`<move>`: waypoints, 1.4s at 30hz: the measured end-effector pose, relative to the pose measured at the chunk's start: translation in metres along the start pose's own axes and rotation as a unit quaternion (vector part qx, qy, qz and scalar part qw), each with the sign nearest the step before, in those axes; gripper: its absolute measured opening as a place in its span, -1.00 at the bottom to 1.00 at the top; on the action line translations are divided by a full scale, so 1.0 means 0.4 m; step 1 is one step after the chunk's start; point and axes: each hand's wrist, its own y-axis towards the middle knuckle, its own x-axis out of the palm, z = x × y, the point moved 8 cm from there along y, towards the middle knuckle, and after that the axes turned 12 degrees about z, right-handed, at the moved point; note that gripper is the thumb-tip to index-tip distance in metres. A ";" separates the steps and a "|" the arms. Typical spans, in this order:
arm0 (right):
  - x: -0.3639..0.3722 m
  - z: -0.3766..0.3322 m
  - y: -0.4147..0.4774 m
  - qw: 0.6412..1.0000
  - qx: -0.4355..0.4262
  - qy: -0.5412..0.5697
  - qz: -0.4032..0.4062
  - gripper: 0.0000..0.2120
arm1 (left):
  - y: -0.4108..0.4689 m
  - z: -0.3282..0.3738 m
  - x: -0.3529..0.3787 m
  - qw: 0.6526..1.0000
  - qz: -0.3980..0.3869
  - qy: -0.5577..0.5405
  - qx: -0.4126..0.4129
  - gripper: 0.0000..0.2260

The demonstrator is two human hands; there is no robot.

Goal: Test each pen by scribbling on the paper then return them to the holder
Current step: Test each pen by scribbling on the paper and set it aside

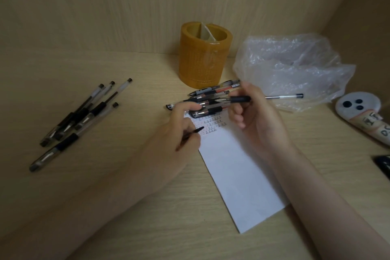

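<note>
A loose bunch of pens (80,118) lies at the left of the desk (126,186). The left hand (179,133) pinches a thin black pen cap (191,134) over the scribbled paper (236,167). Behind stands the amber holder (203,57). The right hand (255,116) grips an uncapped pen (236,99). Far right, lettering on a pouch (367,118) is unreadable.

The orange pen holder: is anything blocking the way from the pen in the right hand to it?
Nothing visible blocks it. The pen holder stands open-topped behind the right hand; only loose pens lie low between them.
</note>
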 end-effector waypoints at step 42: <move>0.067 0.003 -0.051 0.981 -0.065 -0.117 -0.143 -0.84 | 0.014 0.005 -0.051 0.996 0.085 0.000 0.010 -0.85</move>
